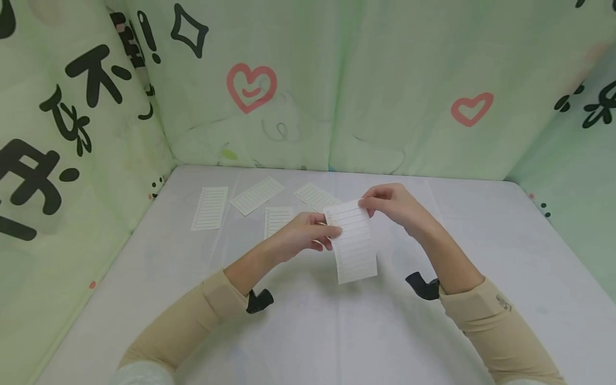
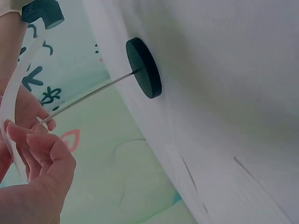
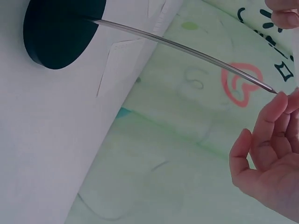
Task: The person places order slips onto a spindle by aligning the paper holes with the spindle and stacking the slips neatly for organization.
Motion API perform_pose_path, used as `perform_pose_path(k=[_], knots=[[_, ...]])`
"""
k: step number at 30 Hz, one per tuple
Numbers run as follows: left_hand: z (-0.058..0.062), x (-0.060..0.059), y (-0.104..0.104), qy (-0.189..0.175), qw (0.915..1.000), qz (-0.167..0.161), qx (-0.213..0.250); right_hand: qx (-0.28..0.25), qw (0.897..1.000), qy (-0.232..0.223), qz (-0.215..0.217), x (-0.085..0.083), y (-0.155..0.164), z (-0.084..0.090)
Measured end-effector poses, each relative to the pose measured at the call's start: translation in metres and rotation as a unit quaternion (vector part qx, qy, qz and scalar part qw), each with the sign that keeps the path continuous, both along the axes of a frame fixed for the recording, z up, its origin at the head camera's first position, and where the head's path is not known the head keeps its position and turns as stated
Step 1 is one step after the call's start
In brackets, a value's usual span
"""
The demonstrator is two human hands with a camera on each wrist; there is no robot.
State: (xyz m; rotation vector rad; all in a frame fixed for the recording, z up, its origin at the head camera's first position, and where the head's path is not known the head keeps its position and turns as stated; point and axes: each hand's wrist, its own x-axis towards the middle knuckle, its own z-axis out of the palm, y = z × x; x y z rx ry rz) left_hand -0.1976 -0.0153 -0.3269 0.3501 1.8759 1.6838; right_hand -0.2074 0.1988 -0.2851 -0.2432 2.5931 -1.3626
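A lined paper slip (image 1: 353, 246) hangs between both hands above the table. My left hand (image 1: 305, 232) pinches its left edge, the thumb lying on the front. At the slip's top right corner, my right hand (image 1: 392, 206) holds it between thumb and fingers. Behind the slip stands a bill spike, hidden in the head view. Its round black base (image 2: 144, 67) sits on the table, and its thin metal rod (image 3: 187, 49) rises to a pointed tip right at the fingertips. Both wrist views show the paper nearly edge-on, such as the curved white slip (image 2: 10, 100) in the left wrist view.
Several more lined slips lie spread on the table's far left part, including an upright slip (image 1: 210, 208), a tilted slip (image 1: 257, 195) and a slip (image 1: 315, 196) near the hands. Green printed curtains (image 1: 337, 91) enclose the white-covered table (image 1: 308, 331) at the back and sides.
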Motion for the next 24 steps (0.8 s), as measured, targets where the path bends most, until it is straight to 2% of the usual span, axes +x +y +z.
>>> perform_pose_path(k=[5,9,12,15,19,24], knots=[[-0.01,0.009,0.001,-0.044,0.9988,0.01,0.018,-0.056,0.997,0.015,-0.041,0.001,0.002,-0.006],[-0.015,0.016,0.0,-0.059,0.9981,0.01,0.01,-0.1,0.992,0.023,-0.072,0.002,0.003,-0.01],[-0.019,0.019,-0.003,-0.05,0.9985,0.021,0.001,-0.117,0.989,0.021,-0.091,0.003,0.003,-0.012],[-0.023,0.019,-0.009,-0.028,0.9985,0.046,-0.001,-0.116,0.988,0.019,-0.098,0.004,0.006,-0.013],[-0.024,0.017,-0.018,0.005,0.9968,0.08,-0.009,-0.099,0.991,0.018,-0.09,0.005,0.01,-0.014],[-0.02,0.017,-0.025,0.029,0.9955,0.086,-0.029,-0.062,0.995,0.015,-0.075,0.004,0.015,-0.017]])
